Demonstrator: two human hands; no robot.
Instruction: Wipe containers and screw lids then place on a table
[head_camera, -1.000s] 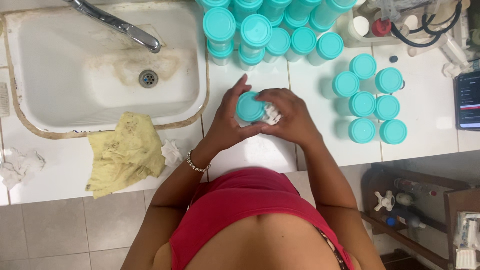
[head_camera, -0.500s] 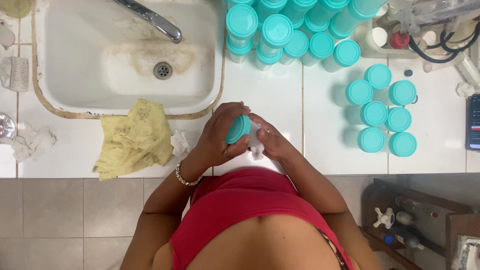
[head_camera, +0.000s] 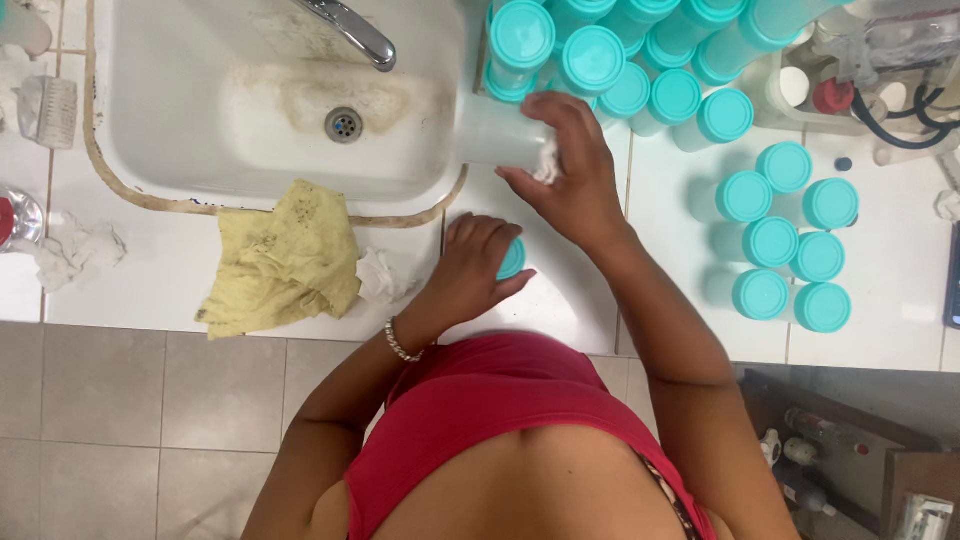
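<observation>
My left hand (head_camera: 475, 265) rests on the white tiled counter and is closed over a teal lid (head_camera: 511, 260), of which only an edge shows. My right hand (head_camera: 570, 170) reaches forward, holding a clear plastic jar (head_camera: 495, 130) without its lid, together with a small white wipe (head_camera: 546, 160). The jar hangs near the sink's right rim, just in front of a cluster of jars with teal lids (head_camera: 590, 60).
A white sink (head_camera: 180, 150) with a metal tap (head_camera: 350, 30) lies at the back left. A yellow cloth (head_camera: 285, 260) and crumpled tissue (head_camera: 378, 275) lie beside it. More capped teal jars (head_camera: 790, 240) stand at the right. Cables and small bottles fill the back right corner.
The jar and lid, held together before my body, have come apart. My right hand carried the jar forward toward the jar cluster. My left hand lowered to the counter with the lid.
</observation>
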